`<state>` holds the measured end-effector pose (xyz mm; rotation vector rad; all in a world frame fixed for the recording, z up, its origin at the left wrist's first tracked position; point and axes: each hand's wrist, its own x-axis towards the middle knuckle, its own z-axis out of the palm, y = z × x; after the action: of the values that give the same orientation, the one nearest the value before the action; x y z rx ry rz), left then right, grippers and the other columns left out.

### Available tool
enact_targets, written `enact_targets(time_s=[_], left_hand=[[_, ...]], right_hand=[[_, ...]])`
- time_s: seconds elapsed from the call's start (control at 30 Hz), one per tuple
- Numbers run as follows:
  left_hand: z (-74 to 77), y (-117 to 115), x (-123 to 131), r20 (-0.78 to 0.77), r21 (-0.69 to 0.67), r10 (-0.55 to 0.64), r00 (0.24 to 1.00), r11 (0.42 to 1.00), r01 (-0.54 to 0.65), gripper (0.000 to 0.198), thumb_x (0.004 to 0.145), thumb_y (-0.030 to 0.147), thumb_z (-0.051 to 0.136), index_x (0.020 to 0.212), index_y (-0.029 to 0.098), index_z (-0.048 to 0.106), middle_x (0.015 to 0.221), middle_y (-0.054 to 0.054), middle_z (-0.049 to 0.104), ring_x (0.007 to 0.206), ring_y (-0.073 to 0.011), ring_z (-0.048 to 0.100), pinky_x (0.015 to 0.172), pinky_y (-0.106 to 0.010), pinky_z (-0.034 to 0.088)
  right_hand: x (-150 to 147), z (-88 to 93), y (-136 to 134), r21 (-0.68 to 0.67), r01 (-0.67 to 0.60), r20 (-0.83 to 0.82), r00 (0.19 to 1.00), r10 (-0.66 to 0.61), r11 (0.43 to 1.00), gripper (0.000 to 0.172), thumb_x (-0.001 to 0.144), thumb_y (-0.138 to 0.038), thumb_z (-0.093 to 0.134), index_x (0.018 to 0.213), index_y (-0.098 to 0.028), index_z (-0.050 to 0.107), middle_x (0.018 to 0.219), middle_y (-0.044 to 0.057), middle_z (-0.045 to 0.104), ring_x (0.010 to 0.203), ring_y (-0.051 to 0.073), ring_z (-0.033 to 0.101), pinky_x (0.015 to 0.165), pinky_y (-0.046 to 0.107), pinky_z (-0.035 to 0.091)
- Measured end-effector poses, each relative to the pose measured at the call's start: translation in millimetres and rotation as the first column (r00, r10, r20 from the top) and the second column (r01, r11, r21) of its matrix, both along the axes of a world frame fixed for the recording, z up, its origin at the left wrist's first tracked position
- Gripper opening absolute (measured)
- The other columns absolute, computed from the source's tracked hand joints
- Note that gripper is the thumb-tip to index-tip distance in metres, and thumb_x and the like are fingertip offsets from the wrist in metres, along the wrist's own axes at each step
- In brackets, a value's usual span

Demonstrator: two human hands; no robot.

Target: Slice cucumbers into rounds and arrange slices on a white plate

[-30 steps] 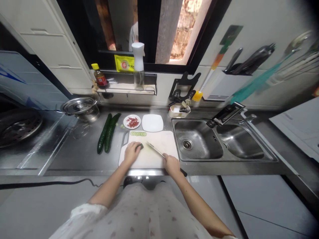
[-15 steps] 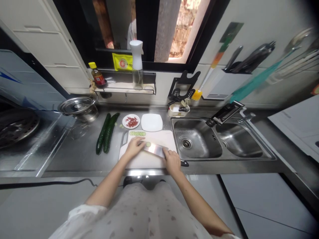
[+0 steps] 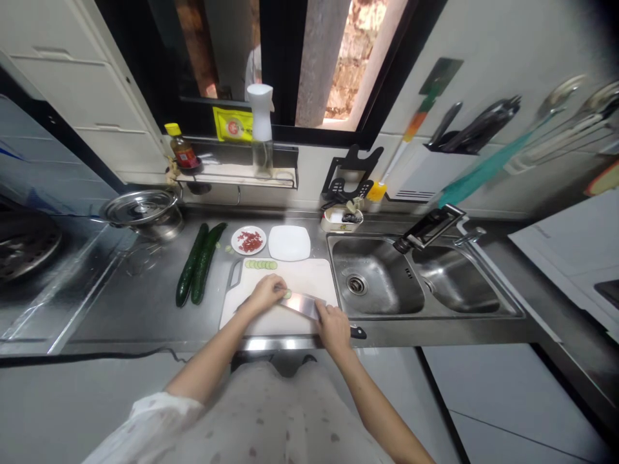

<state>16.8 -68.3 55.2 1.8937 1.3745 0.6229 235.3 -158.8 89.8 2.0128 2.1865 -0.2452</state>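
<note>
My right hand (image 3: 333, 325) is closed around a kitchen knife, a cleaver with a broad shiny blade (image 3: 304, 305). Its black handle end sticks out past my palm at the board's right edge. The blade lies tilted nearly flat over a white cutting board (image 3: 271, 321). At the blade's left end, my left hand (image 3: 265, 293) has its fingers curled together at a small cucumber slice (image 3: 287, 294), which shows against the metal. Along the top left of the board lies an overlapping row of cucumber slices (image 3: 261, 264).
Two whole cucumbers (image 3: 202, 264) lie left of the board. Behind it stand a plate of chopped red pieces (image 3: 249, 240) and a white square plate (image 3: 289, 243). A double sink (image 3: 387, 283) is at the right, a lidded steel pot (image 3: 145, 212) at the left.
The view has shifted slightly. My left fingers have moved closer over the slice at the blade's left end. My right hand keeps its hold on the knife.
</note>
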Motion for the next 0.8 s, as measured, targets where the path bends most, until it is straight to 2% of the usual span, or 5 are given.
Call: enact_targets(time_s=[0.07, 0.2, 0.33, 0.6, 0.8], left_hand=[[-1.0, 5.3, 1.9, -0.009, -0.039, 0.066, 0.998, 0.997, -0.067, 0.006, 0.077, 0.022, 0.063, 0.079, 0.018, 0.068, 0.081, -0.002, 0.068, 0.077, -0.0157, 0.06, 0.071, -0.025, 0.043], [-5.1, 20.9, -3.6, -0.097, -0.062, 0.298, 0.95, 0.95, -0.305, 0.009, 0.079, 0.024, 0.062, 0.082, 0.019, 0.068, 0.08, -0.002, 0.07, 0.075, -0.016, 0.062, 0.067, -0.025, 0.042], [-14.6, 39.9, -12.2, -0.181, -0.083, 0.391, 0.903, 0.908, -0.41, 0.009, 0.078, 0.023, 0.063, 0.084, 0.02, 0.069, 0.085, -0.002, 0.072, 0.079, -0.0167, 0.063, 0.068, -0.025, 0.042], [-36.9, 66.5, -9.0, -0.214, -0.067, 0.394, 0.894, 0.907, -0.416, 0.012, 0.08, 0.017, 0.059, 0.087, 0.019, 0.069, 0.084, -0.004, 0.072, 0.078, -0.0164, 0.062, 0.071, -0.025, 0.042], [-42.5, 77.6, -4.8, -0.282, 0.02, 0.367, 0.887, 0.926, -0.377, 0.018, 0.084, 0.018, 0.053, 0.091, 0.019, 0.069, 0.089, -0.006, 0.071, 0.084, -0.0188, 0.062, 0.076, -0.027, 0.042]], right_hand=[[1.5, 0.1, -1.2, 0.005, 0.017, 0.001, 1.0, -0.017, 1.0, 0.046, 0.088, -0.025, 0.053, 0.134, -0.022, 0.051, 0.101, 0.009, 0.064, 0.094, 0.023, 0.055, 0.079, 0.031, 0.033], [5.1, -4.9, -2.7, 0.011, 0.035, 0.0, 0.999, -0.035, 0.999, 0.045, 0.089, -0.024, 0.051, 0.134, -0.022, 0.051, 0.1, 0.008, 0.064, 0.093, 0.022, 0.056, 0.079, 0.03, 0.033], [7.3, -11.4, -2.9, 0.008, 0.041, -0.009, 0.999, -0.041, 0.999, 0.046, 0.088, -0.024, 0.052, 0.134, -0.022, 0.051, 0.1, 0.009, 0.065, 0.093, 0.021, 0.056, 0.079, 0.029, 0.034], [9.9, -14.8, -2.1, -0.001, 0.061, -0.019, 0.998, -0.061, 0.998, 0.048, 0.086, -0.024, 0.053, 0.134, -0.024, 0.051, 0.097, 0.007, 0.065, 0.095, 0.021, 0.057, 0.081, 0.028, 0.035], [12.9, -16.5, -4.6, 0.014, 0.068, -0.042, 0.997, -0.067, 0.998, 0.048, 0.086, -0.022, 0.053, 0.133, -0.023, 0.052, 0.095, 0.007, 0.066, 0.094, 0.02, 0.057, 0.081, 0.027, 0.036]])
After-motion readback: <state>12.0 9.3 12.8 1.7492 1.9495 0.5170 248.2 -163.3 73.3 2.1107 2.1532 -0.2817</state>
